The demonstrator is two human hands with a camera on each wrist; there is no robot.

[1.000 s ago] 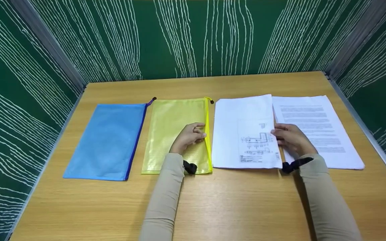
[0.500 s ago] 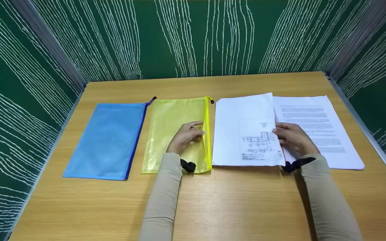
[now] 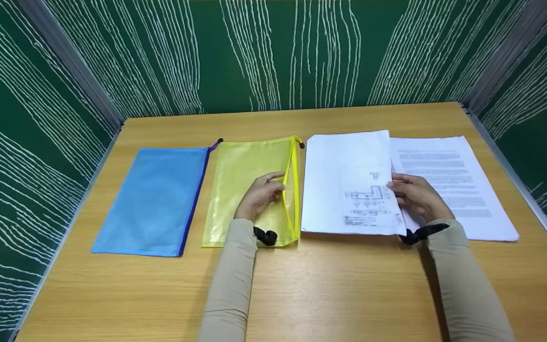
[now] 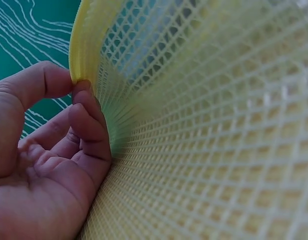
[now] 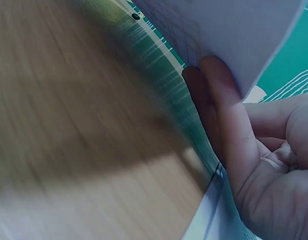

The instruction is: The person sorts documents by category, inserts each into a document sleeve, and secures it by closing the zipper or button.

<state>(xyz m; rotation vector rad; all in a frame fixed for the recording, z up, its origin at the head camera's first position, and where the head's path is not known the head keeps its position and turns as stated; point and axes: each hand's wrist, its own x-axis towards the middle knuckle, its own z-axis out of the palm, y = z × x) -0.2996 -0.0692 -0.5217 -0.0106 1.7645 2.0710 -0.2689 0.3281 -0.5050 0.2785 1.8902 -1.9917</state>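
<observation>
My left hand point(image 3: 260, 195) pinches the upper zip edge of a yellow mesh zip pouch point(image 3: 238, 161), seen close up in the left wrist view, where thumb and fingers grip the yellow zip tape point(image 4: 84, 55). The pouch mouth gapes along its right side, with a dark-tipped zip pull point(image 3: 301, 143) at the far corner. To the right, my right hand point(image 3: 417, 194) grips the right edge of white paper sheets point(image 3: 333, 166) with a technical drawing printed on top. That edge is raised off the table, and in the right wrist view fingers lie beneath the paper point(image 5: 224, 30).
A blue zip pouch point(image 3: 152, 199) with a dark purple zip lies flat at left. Under and beyond my right hand lies a stack of printed text pages point(image 3: 473, 223). The wooden table point(image 3: 321, 294) is bounded by green walls point(image 3: 283, 95) with white wavy lines.
My left hand has drawn the zip edge leftward, so the yellow pouch's mouth gapes wider. My right hand has lifted the drawing sheets slightly and shifted them a little rightward.
</observation>
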